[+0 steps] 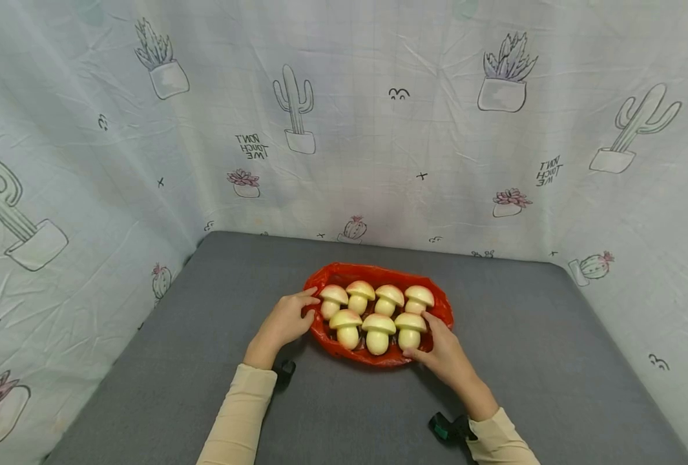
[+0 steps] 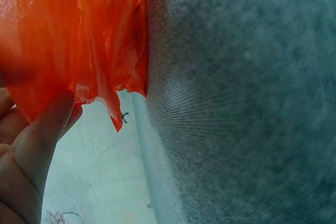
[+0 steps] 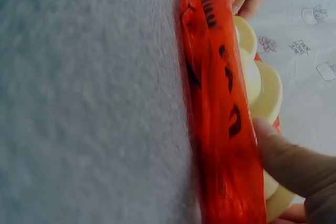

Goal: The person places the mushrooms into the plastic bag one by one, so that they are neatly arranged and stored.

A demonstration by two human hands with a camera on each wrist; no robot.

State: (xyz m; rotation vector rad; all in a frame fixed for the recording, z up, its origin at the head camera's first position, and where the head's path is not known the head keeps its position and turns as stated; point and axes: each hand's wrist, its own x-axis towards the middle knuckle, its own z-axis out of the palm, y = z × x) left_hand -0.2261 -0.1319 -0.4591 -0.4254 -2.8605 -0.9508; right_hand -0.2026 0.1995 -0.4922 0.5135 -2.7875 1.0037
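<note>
A red plastic bag [image 1: 338, 349], its mouth spread wide, lies on the grey table with several cream-yellow toy mushrooms [image 1: 378, 324] in two rows inside it. My left hand [image 1: 285, 320] is at the bag's left rim. In the left wrist view its thumb [image 2: 55, 111] presses the red plastic, with fingers behind, pinching the edge. Over the right end, my right hand [image 1: 445, 352] has thumb and fingers round the front-right mushroom [image 1: 409, 332]. The right wrist view has the thumb [image 3: 286, 156] against a cream mushroom; the other fingers are mostly hidden.
The grey table [image 1: 524, 349] runs back to a pale curtain [image 1: 355, 129] printed with cacti, which also hangs along both sides. Black straps with small devices [image 1: 448, 427] sit at both wrists. Dark printing marks the bag's front side.
</note>
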